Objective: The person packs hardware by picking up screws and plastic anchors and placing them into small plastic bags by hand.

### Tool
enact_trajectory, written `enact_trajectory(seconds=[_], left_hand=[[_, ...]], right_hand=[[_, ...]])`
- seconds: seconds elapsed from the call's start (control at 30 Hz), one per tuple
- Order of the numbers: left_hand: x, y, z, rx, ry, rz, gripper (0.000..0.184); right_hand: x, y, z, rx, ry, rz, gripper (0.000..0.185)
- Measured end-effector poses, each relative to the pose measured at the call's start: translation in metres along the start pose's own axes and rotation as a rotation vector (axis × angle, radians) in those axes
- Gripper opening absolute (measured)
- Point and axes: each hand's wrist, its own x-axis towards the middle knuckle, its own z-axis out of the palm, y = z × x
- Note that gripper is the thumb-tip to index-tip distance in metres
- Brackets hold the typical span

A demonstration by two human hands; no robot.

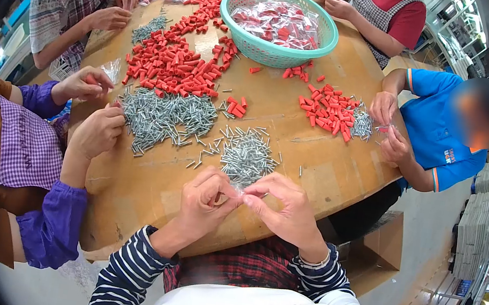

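My left hand (pixel 203 201) and my right hand (pixel 284 211) meet at the near side of the table, fingertips pinched together. Between them is a small clear plastic bag (pixel 240 189), mostly hidden by the fingers; what is inside it I cannot make out. Just beyond my fingertips lies a pile of small silver screws (pixel 249 153), with a few strays around it. A few red plastic plugs (pixel 237 108) lie past that pile.
A larger screw pile (pixel 165 119) and a heap of red plugs (pixel 173 63) spread to the left. A green basket (pixel 276 53) of filled bags stands at the back. Co-workers sit around the wooden table (pixel 328 170); one in a blue shirt (pixel 440 116) works beside another plug pile (pixel 330 109).
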Motion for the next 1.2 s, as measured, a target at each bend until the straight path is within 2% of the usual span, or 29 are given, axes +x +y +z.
enact_trajectory(seconds=[0.1,0.4,0.7,0.9,1.1,1.2], left_hand=[[-0.001,0.0,0.001,0.016,-0.02,-0.029,0.019],[0.006,0.007,0.002,-0.02,-0.056,-0.095,0.011],[0.001,-0.004,0.007,-0.119,0.094,-0.199,0.006],[0.002,0.0,0.004,-0.042,0.043,-0.119,0.007],[0.001,0.003,0.006,-0.058,0.014,-0.111,0.006],[0.0,0.003,0.002,-0.033,-0.01,-0.142,0.005]], right_hand=[[0.001,0.002,0.001,-0.11,0.022,-0.074,0.01],[0.004,0.008,0.005,-0.26,0.148,-0.098,0.007],[0.003,0.011,0.011,-0.247,0.159,-0.098,0.008],[0.003,0.009,0.016,-0.329,0.23,-0.118,0.011],[0.0,0.013,0.017,-0.452,0.246,-0.149,0.01],[0.0,0.015,0.021,-0.404,0.287,-0.172,0.013]])
